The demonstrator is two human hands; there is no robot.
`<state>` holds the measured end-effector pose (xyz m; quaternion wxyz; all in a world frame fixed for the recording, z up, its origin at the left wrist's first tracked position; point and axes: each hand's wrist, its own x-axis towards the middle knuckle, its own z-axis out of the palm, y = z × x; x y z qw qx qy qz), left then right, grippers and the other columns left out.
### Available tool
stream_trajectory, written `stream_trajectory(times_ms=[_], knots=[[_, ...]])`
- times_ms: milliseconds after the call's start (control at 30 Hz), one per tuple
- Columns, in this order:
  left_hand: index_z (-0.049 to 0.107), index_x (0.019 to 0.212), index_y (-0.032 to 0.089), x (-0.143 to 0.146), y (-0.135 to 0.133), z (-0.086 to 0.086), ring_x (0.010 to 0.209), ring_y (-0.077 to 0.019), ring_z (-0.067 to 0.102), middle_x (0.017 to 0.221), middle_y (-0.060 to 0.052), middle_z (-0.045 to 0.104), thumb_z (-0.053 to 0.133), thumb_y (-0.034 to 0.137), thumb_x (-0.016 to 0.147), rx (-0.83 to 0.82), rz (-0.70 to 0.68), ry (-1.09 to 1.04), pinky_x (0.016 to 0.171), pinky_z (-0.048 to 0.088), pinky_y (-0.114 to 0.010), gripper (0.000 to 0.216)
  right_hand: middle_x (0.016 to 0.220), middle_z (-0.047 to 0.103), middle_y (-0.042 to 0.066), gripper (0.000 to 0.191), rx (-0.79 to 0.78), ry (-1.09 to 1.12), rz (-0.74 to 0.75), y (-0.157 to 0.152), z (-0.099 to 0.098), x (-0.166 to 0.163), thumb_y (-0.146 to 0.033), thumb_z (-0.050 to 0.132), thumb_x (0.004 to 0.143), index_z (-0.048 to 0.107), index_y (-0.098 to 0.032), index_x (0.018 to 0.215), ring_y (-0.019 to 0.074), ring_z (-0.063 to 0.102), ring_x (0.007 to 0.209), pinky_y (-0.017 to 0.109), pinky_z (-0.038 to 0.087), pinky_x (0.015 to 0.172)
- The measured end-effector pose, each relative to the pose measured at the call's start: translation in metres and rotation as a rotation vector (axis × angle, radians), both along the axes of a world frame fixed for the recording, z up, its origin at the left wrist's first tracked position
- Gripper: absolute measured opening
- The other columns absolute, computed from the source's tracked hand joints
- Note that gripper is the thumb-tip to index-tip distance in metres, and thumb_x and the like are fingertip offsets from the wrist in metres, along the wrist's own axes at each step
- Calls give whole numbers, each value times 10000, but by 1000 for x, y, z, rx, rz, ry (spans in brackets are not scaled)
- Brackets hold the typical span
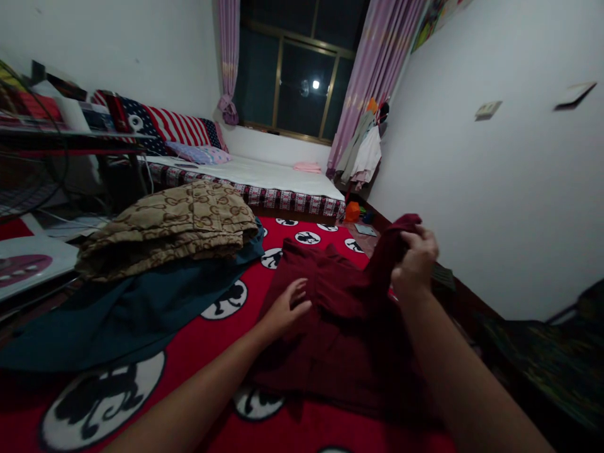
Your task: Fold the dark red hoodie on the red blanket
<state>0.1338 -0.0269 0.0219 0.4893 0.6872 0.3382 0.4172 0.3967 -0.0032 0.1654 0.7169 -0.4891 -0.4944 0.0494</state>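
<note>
Right now the dark red garment (340, 314) lies spread on the red bedspread (198, 333) with its black-and-white round cartoon patches, close in front of the person. The left hand (285, 308) rests flat and unclenched on the cloth near the garment's middle, fingers stretched out and pinning it down. The right hand (415, 255) is clenched around a bunched part of the same garment, probably a sleeve or a side edge, and holds it lifted above the rest of the cloth.

As a judgement, this looks like the middle of a fold: one part is raised and drawn inward while the body of the garment is held in place. A next move would call for laying the lifted part across the flat part without dragging the cloth under the left palm, then smoothing it, since the fabric looks soft and liable to wrinkle.

To the left, apart from the garment, a tan patterned piece of clothing (170, 229) sits folded on top of a dark teal cloth (117, 308). Further back are a bed with a white sheet (264, 173), a stars-and-stripes cushion (174, 126), pink curtains (377, 69) and a dark window (302, 69).

No readable writing or brand shows; the tan fabric carries a repeating linked-loop pattern, too dim to read as letters.
</note>
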Motion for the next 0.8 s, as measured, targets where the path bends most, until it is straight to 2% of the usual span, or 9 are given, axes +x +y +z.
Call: stream_trajectory(times_ms=[67,167,267,333,433,533,600,700,800], knots=[[276,1434,224,-7,8,2,1262,-243,504,1477,-165,380,395,388,936,-216,130,-228,987,469,-410,537,1058,605,58,373,-117,-98,159,-4,-16,-47,-290,549,714,513,-217,1078,201,615,942,371,492,889],[215,1454,261,-16,15,0,1250,-231,517,1509,-148,327,298,422,971,-392,222,-422,958,499,-392,516,1139,614,76,425,-354,-370,350,-21,-61,-91,-240,617,680,551,-218,1099,225,587,1060,385,447,964],[249,1440,255,-17,19,-5,1275,-226,490,1489,-157,356,389,374,951,-390,251,-436,969,491,-382,522,1192,595,94,286,-447,-550,329,-37,-108,-91,-183,577,712,627,-213,992,234,543,1150,393,408,1010],[289,1422,238,-14,22,-10,1270,-235,493,1469,-177,374,480,337,907,-353,287,-384,961,494,-385,559,1191,589,106,219,-454,-592,257,-41,-125,-76,-164,549,735,650,-201,926,234,541,1150,398,404,1012],[390,1355,182,-8,26,-17,1237,-251,522,1417,-185,440,556,292,829,-260,304,-316,974,483,-403,562,1141,603,106,193,-408,-604,178,-34,-126,-56,-154,521,760,652,-196,895,225,564,1102,392,421,990],[457,1281,141,-5,28,-22,1204,-243,548,1324,-155,540,575,279,787,-114,272,-223,1008,456,-396,526,1109,612,89,190,-379,-640,140,-18,-112,-47,-146,517,766,650,-206,887,215,576,1076,369,443,959],[443,1297,137,-6,26,-23,1143,-238,588,1302,-153,548,601,264,761,-51,318,-133,975,480,-383,573,1106,618,79,194,-407,-687,98,-5,-104,-44,-139,524,762,652,-210,889,214,584,1058,357,458,932],[403,1347,167,-5,24,-17,1067,-244,621,1310,-163,516,650,236,724,36,449,76,907,511,-389,674,1044,650,63,207,-501,-744,59,11,-100,-42,-122,535,754,656,-211,898,209,611,991,348,478,885],[417,1348,186,0,25,-3,1135,-311,571,1266,-166,530,716,335,697,140,517,349,924,481,-447,732,979,679,51,223,-574,-778,122,18,-109,-45,-113,555,755,664,-211,923,200,631,928,336,490,851]])
